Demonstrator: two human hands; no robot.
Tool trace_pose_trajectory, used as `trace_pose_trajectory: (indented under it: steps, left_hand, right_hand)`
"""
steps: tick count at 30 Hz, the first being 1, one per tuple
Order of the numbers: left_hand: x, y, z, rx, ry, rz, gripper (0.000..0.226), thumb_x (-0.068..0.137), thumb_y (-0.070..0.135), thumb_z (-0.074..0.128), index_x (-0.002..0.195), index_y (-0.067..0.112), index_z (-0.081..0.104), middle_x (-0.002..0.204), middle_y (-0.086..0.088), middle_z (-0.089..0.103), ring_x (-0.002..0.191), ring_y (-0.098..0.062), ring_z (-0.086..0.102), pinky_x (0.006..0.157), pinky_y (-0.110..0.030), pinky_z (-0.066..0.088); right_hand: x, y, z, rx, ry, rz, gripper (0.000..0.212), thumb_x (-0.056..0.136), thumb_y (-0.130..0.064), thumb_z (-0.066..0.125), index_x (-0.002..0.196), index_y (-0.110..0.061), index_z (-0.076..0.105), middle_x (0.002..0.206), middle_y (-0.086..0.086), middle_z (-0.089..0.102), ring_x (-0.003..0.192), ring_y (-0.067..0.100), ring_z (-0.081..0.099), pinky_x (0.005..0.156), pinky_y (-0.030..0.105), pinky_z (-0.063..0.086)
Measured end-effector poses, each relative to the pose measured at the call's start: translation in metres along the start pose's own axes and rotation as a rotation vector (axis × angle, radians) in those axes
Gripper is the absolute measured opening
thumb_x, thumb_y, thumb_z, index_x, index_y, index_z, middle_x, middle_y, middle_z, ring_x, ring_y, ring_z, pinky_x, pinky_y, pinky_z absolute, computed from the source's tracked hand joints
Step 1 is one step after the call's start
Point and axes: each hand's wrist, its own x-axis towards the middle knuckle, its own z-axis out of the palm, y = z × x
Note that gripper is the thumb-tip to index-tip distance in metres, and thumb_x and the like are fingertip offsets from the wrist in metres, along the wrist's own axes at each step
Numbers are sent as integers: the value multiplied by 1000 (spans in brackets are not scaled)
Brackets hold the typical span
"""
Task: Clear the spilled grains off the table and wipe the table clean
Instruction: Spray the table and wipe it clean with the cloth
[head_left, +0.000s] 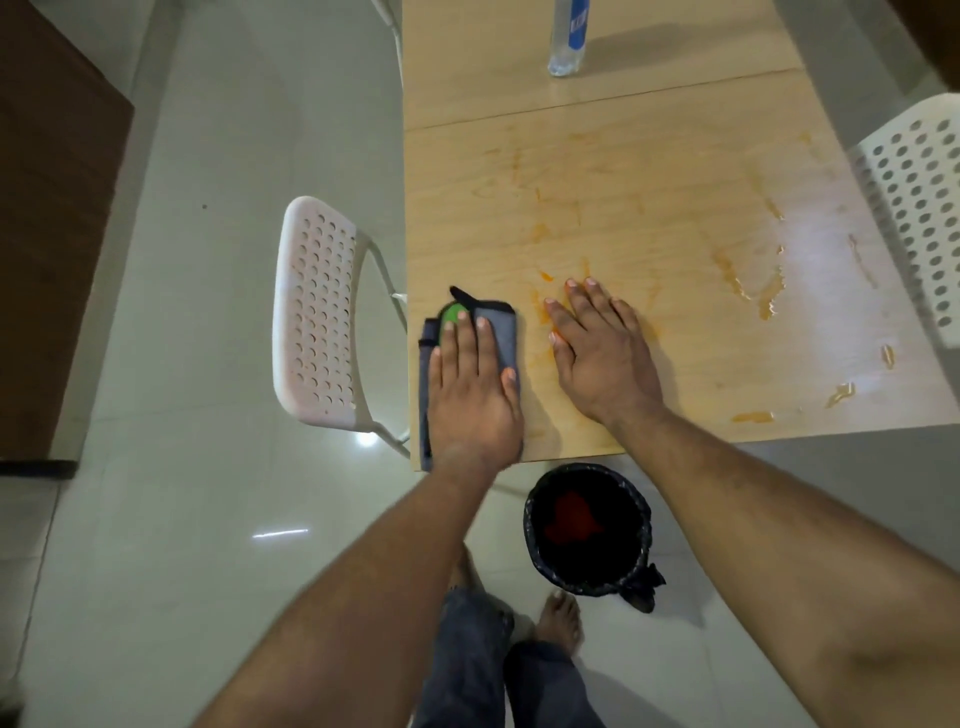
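A folded grey cloth with a green patch lies at the near left corner of the light wooden table. My left hand presses flat on the cloth with straight fingers. My right hand rests flat on the bare tabletop just right of it, fingers spread. Orange smears and wet streaks mark the table surface, thickest toward the right. A bin with a black liner stands on the floor below the table's near edge, something red inside it.
A white perforated chair stands left of the table; another white perforated chair is at the right edge. A clear water bottle with a blue label stands at the table's far side. My bare feet are on the tiled floor.
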Motion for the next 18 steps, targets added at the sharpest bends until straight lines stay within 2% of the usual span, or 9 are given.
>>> trace_pose_trajectory:
  steps: [6,8,12,18]
  left_hand:
    - [-55,-10,0,-3,-27,135,66,111,38,15,168,10,-1,176,-9,-9,163,-21,-11,132,-45,4]
    - [-42,-26,-3,24,-21,139,66,110,39,13,168,11,-1,176,-8,-9,162,-21,-11,132,-45,4]
    - [11,-43,-4,27,-7,16,68,108,42,8,169,12,4,177,-9,-1,163,-22,-3,132,-47,8]
    - [76,-28,-9,40,-13,-26,71,105,43,6,169,12,1,177,-10,-2,163,-25,-3,132,-45,2]
  right_hand:
    - [-2,3,-3,16,-10,-13,57,109,-42,26,159,-24,46,170,5,35,161,23,20,130,45,19]
    - [-1,1,-3,29,2,-16,56,109,-41,27,159,-24,47,169,6,36,161,23,21,129,46,21]
    - [-1,-2,0,23,0,-12,55,109,-40,28,159,-24,46,170,6,35,161,24,20,128,48,22]
    - [2,3,4,50,3,1,54,108,-39,32,158,-26,48,169,4,36,161,22,20,128,47,22]
